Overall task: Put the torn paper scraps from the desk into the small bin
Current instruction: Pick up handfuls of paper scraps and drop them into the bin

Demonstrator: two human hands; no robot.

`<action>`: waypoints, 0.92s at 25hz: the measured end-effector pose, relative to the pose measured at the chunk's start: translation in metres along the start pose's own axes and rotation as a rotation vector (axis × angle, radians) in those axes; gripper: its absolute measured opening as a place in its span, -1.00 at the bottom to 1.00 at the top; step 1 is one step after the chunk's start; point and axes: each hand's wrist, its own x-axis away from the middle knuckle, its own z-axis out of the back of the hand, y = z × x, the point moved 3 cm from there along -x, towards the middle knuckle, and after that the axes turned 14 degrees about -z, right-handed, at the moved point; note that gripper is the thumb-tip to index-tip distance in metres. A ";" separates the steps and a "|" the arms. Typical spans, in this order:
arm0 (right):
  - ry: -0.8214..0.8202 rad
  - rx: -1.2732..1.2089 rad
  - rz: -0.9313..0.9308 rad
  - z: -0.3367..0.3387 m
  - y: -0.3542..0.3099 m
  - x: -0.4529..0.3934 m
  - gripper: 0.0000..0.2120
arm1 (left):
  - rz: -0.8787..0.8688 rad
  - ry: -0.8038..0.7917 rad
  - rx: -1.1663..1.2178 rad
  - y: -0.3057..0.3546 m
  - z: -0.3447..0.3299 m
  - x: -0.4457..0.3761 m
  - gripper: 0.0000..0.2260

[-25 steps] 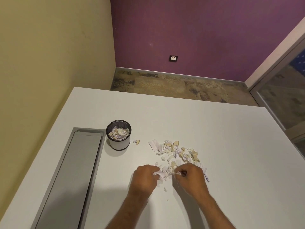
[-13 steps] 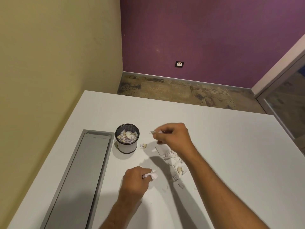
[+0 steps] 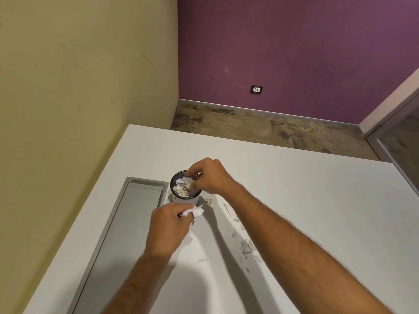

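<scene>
Both forearms reach forward, left hand (image 3: 169, 224) and right hand (image 3: 209, 176) fingers curled.

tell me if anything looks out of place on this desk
Torn paper scraps lie scattered on the white desk beside the right forearm, plus one crumpled bit just outside the small bin. Nothing is damaged or tipped; the bin stands upright.

Small round black bin (image 3: 184, 198) upright, part-filled, white torn scraps (image 3: 247, 247) scattered on desk
</scene>
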 end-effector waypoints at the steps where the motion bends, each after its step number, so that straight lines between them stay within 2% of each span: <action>1: 0.013 -0.042 0.010 0.003 0.005 0.002 -0.59 | -0.008 0.020 -0.008 0.003 0.006 -0.008 -0.80; 5: 0.156 -0.386 -0.069 0.018 0.050 0.022 -0.64 | -0.034 0.036 -0.127 0.010 0.017 -0.049 -0.82; 8: 0.161 -0.592 -0.211 0.019 0.099 0.041 -0.69 | -0.058 -0.113 -0.303 0.013 0.012 -0.078 -0.83; 13: 0.239 -0.456 -0.379 0.022 0.167 0.073 -0.70 | -0.108 -0.351 -0.514 0.012 0.000 -0.094 -0.70; 20: 0.427 -0.237 -0.505 0.023 0.233 0.136 -0.75 | -0.199 -0.353 -0.669 0.035 -0.015 -0.091 -0.69; 23: 0.455 -0.153 -0.609 0.024 0.256 0.161 -0.79 | -0.286 -0.364 -0.616 0.051 -0.034 -0.081 -0.68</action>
